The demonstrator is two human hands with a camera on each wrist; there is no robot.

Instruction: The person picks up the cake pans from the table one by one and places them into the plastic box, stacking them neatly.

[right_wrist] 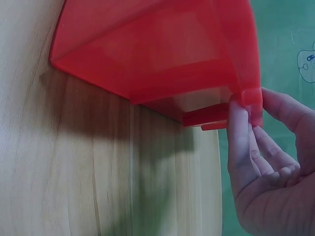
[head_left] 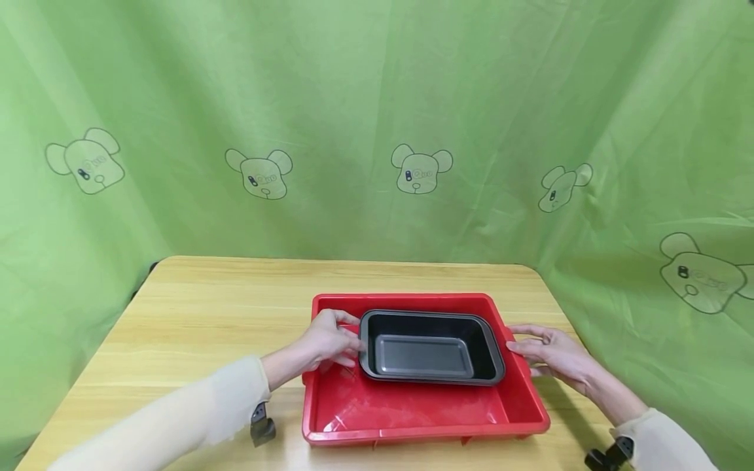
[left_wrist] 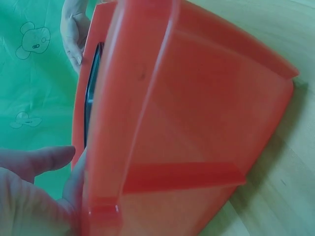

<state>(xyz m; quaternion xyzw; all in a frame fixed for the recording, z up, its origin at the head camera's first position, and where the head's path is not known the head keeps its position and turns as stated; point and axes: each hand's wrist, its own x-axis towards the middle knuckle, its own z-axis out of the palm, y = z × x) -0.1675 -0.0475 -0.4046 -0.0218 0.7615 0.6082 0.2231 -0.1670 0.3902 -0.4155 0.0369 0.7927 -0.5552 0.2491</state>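
A black loaf pan (head_left: pixel 424 356) lies inside a shallow red plastic tray (head_left: pixel 406 418), toward its back. My left hand (head_left: pixel 336 340) reaches over the tray's left rim, its fingers spread and fingertips at the pan's left edge. The left wrist view shows that thumb (left_wrist: pixel 54 158) straight and apart from the rim, with part of the hand hidden behind the tray wall. On the opposite side my right hand (head_left: pixel 556 356) grips the tray's right rim. In the right wrist view its fingers (right_wrist: pixel 238 135) pinch the rim's lip from both sides.
The tray is over a light wooden table (head_left: pixel 235 294), near the front right. A green curtain (head_left: pixel 341 131) printed with bear heads hangs behind the table and along its sides. Dark wrist devices (head_left: pixel 262 425) sit at both cuffs.
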